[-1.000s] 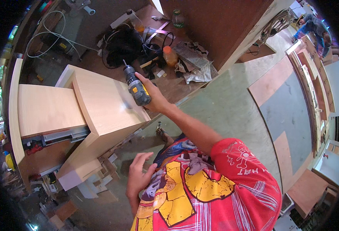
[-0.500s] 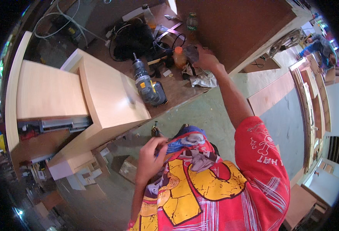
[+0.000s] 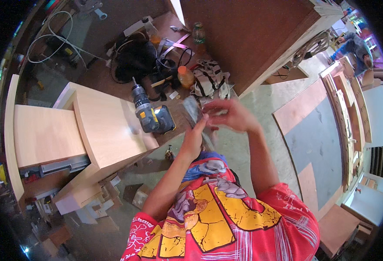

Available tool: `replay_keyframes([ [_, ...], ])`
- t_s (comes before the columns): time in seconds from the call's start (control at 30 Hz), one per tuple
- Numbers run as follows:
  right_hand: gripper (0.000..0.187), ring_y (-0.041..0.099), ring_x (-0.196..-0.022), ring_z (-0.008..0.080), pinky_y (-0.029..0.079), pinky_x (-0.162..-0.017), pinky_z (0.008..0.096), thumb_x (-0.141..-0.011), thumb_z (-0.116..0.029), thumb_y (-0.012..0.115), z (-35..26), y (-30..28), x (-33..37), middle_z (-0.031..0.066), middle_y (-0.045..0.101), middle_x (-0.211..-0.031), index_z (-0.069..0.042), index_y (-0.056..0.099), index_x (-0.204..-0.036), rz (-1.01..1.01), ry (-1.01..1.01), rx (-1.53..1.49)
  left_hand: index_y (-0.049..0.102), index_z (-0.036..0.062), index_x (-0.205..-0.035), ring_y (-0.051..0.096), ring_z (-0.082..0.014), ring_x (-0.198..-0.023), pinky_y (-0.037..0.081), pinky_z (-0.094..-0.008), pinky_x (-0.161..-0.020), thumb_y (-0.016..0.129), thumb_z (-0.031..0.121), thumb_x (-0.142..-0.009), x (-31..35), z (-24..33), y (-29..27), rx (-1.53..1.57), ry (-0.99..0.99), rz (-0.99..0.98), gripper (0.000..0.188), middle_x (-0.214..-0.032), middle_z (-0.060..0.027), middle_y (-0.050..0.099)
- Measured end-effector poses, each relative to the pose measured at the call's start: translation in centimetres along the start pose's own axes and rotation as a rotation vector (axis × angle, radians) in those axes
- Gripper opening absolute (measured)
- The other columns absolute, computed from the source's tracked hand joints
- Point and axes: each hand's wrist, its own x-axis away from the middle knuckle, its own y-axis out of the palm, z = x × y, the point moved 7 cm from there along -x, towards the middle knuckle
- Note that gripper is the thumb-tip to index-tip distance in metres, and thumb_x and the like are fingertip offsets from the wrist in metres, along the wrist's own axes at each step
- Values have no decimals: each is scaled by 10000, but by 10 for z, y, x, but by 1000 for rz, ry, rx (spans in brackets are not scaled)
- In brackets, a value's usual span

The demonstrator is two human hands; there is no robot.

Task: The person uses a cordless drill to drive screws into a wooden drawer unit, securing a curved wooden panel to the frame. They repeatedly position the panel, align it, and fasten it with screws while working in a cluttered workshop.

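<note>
In front of my chest, my left hand (image 3: 195, 138) pinches a grey, flat, floppy-looking thing (image 3: 191, 108); motion blurs it and I cannot make out its kind. My right hand (image 3: 234, 115) is right beside it, fingers stretched and apart, partly smeared; whether they touch the grey thing is unclear. Just beyond the hands, a black-and-white striped cloth (image 3: 211, 78) lies crumpled on the brown worktop, next to an orange-capped bottle (image 3: 185, 77). A cordless drill (image 3: 150, 111) with a bit fitted lies left of my hands.
At left stands a pale wooden cabinet with an open drawer (image 3: 45, 135). Black cloth or bag (image 3: 135, 61), cables and a green bottle (image 3: 199, 32) lie farther back. A brown panel (image 3: 243, 39) rises behind. Boards (image 3: 315, 148) lie on the floor at right, where another person (image 3: 354, 50) bends down.
My right hand has come back from beside the orange-capped bottle toward my chest. My left hand has risen to meet it and now holds the grey thing. The striped cloth is now uncovered.
</note>
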Motion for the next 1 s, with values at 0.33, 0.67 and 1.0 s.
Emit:
replay_keyframes([
  [0.33, 336, 638, -1181, 389, 497, -1028, 482, -807, -55, 763, 66, -64, -198, 157, 700, -1214, -104, 775, -1139, 258, -432, 864, 541, 55, -1353, 671, -233, -948, 524, -403, -850, 836, 420, -858, 128, 64, 18, -933, 211, -168, 682, -1061, -116, 702],
  [0.67, 267, 663, -1116, 378, 514, -981, 463, -875, -54, 722, 36, -65, -188, 157, 727, -1143, -69, 770, -1136, 355, -382, 828, 428, 64, -1489, 673, -262, -1036, 522, -411, -927, 781, 518, -877, 209, 67, -24, -636, 238, -90, 840, -1164, -107, 688],
  [1.0, 249, 714, -1116, 228, 561, -975, 351, -913, 89, 668, -177, 46, 43, 127, 750, -1172, 2, 713, -1142, 464, -721, 119, 445, -6, -1499, 541, -97, -890, 465, -271, -796, 622, 614, -974, 201, 96, -36, -221, 519, -102, 832, -1094, -62, 631],
])
